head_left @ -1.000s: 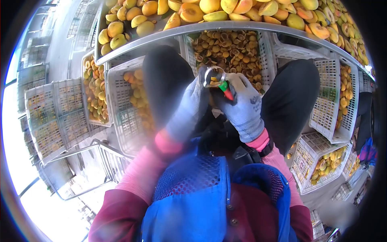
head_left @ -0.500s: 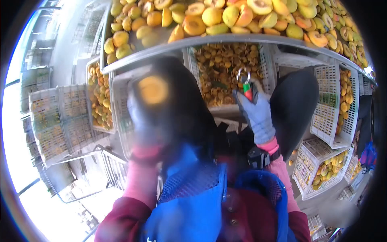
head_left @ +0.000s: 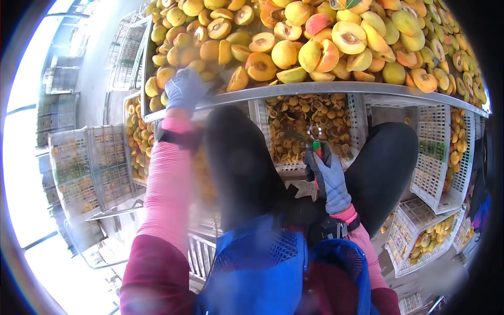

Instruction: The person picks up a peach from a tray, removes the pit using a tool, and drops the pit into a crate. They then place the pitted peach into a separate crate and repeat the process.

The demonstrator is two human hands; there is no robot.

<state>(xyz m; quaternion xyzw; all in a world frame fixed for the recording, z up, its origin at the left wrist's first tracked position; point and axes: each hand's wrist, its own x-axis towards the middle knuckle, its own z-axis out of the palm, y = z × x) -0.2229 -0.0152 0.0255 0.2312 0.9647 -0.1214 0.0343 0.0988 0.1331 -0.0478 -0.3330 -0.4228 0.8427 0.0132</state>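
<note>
My left hand (head_left: 186,90), in a grey-blue glove, is over the near left edge of a metal-rimmed table (head_left: 294,90) heaped with yellow peaches, whole and halved. Its fingers point down among the fruit and are hard to make out; whether they grip a peach I cannot tell. My right hand (head_left: 328,178), gloved too, is closed around the red and green handle of a pitting tool (head_left: 317,148). The tool's metal ring points up, above a white crate (head_left: 358,123) of pits and fruit pieces between my knees. Cut peach halves (head_left: 349,37) lie on the heap.
More peaches fill a crate (head_left: 129,113) beside the table's left end. Stacked plastic crates (head_left: 92,165) stand further left. Tilted white crates (head_left: 431,157) with fruit are at my right, with another crate (head_left: 399,236) below. My knees are under the table's rim.
My left hand, which held a peach half above my left knee, has moved up to the fruit on the table. That half is no longer visible in it. My right hand keeps the tool.
</note>
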